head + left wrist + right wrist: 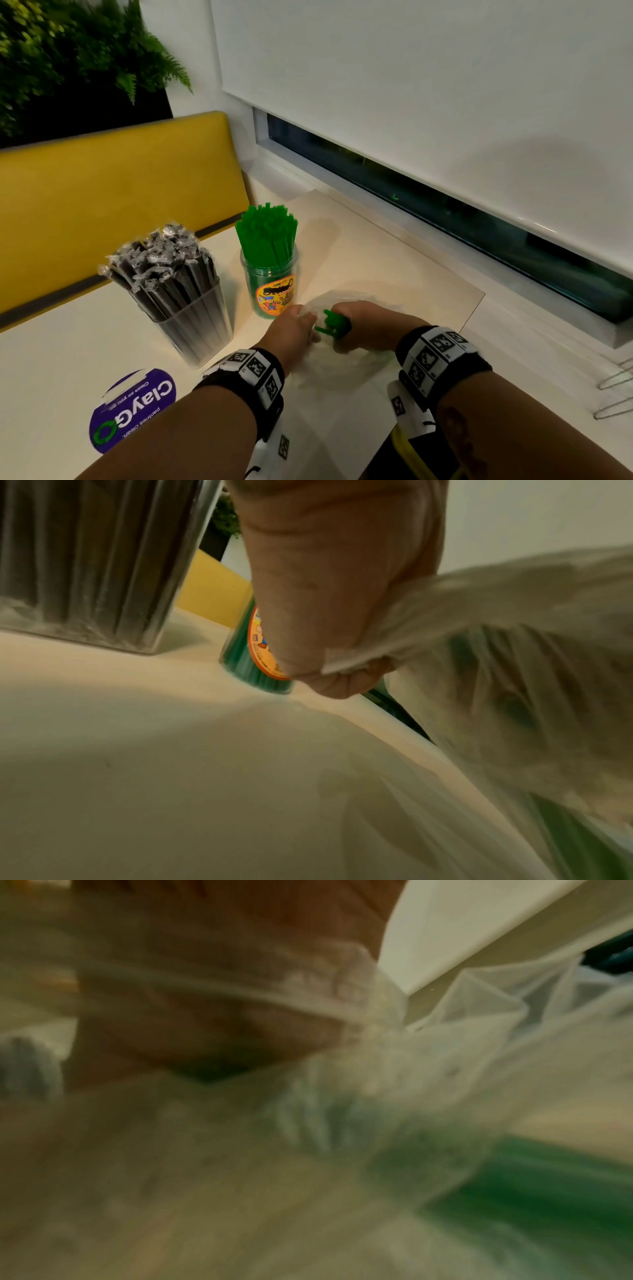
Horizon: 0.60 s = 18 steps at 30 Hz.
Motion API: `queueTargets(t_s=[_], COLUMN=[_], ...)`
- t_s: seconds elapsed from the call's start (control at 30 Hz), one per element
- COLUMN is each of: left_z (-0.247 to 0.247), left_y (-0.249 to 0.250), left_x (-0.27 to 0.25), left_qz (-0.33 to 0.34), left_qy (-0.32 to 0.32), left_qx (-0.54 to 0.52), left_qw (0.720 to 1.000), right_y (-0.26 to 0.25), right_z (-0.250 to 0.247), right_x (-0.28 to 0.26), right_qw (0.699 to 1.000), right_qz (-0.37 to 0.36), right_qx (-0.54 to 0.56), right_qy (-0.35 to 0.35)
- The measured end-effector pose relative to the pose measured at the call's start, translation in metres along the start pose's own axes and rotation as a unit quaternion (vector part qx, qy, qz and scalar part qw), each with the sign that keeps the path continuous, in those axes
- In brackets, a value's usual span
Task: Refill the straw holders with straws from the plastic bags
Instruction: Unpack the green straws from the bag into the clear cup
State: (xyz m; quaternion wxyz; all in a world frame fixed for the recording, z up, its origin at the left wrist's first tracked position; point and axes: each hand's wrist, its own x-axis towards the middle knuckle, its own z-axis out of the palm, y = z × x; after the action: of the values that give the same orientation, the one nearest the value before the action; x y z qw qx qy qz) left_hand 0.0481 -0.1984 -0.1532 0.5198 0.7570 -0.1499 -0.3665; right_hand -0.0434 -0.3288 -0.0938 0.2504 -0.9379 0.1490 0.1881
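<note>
Two hands meet over a clear plastic bag (pixel 337 356) that lies on the pale surface (pixel 61 370), just in front of the green jar (pixel 272 291). The left hand (pixel 291 334) pinches a bunched edge of the bag between thumb and curled fingers; the left wrist view shows the film gathered tight in that grip (pixel 346 653). The right hand (pixel 356 325) is curled around the bag from the other side, and a short cluster of loose green straws (pixel 334 323) pokes out between the two hands. The right wrist view is heavily blurred, showing only the hand (pixel 212 1010) behind crumpled film with a green mass (pixel 534 1185) inside the bag.

The green jar stands upright, packed with green straws (pixel 267 236) that rise well above its rim, and it carries an orange and yellow label. To the left of the jar, close beside it, stands a clear ribbed holder (pixel 195 329) filled with black straws in clear wrappers (pixel 164 260), fanned out at the top. In front of that holder, further from the jar, a round purple sticker (pixel 132 409) lies flat on the surface. Behind the jar runs a yellow padded backrest (pixel 113 192), with leafy green plants (pixel 68 51) above it. To the right of the jar, a white roller blind (pixel 428 102) hangs over a window.
</note>
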Motion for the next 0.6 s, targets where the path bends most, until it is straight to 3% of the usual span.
queueTargets(t_s=[0.13, 0.23, 0.3, 0.37, 0.47, 0.53, 0.6], left_z=[0.0, -0.003, -0.006, -0.008, -0.01, -0.01, -0.01], left_y=[0.004, 0.005, -0.002, -0.009, -0.016, -0.016, -0.012], left_x=[-0.005, -0.004, 0.002, 0.003, 0.001, 0.0, -0.002], left_qz=[-0.034, -0.061, -0.068, -0.054, -0.026, -0.02, -0.015], left_qy=[-0.023, -0.039, -0.037, -0.021, 0.029, 0.06, 0.071], left_qx=[-0.09, -0.157, -0.169, -0.146, -0.09, -0.065, -0.055], left_qw=[0.995, 0.985, 0.983, 0.988, 0.995, 0.996, 0.996], right_y=[0.001, 0.007, 0.012, 0.018, 0.024, 0.025, 0.022], right_z=[-0.003, -0.005, -0.006, -0.011, -0.02, -0.025, -0.03], right_x=[-0.001, -0.004, -0.009, -0.013, -0.018, -0.019, -0.021], right_qw=[0.999, 0.989, 0.964, 0.919, 0.867, 0.855, 0.863], right_qz=[0.004, 0.024, 0.028, 0.017, 0.002, -0.007, -0.017], right_qx=[0.035, 0.138, 0.259, 0.385, 0.473, 0.482, 0.461], right_qy=[0.0, 0.036, 0.049, 0.078, 0.158, 0.19, 0.207])
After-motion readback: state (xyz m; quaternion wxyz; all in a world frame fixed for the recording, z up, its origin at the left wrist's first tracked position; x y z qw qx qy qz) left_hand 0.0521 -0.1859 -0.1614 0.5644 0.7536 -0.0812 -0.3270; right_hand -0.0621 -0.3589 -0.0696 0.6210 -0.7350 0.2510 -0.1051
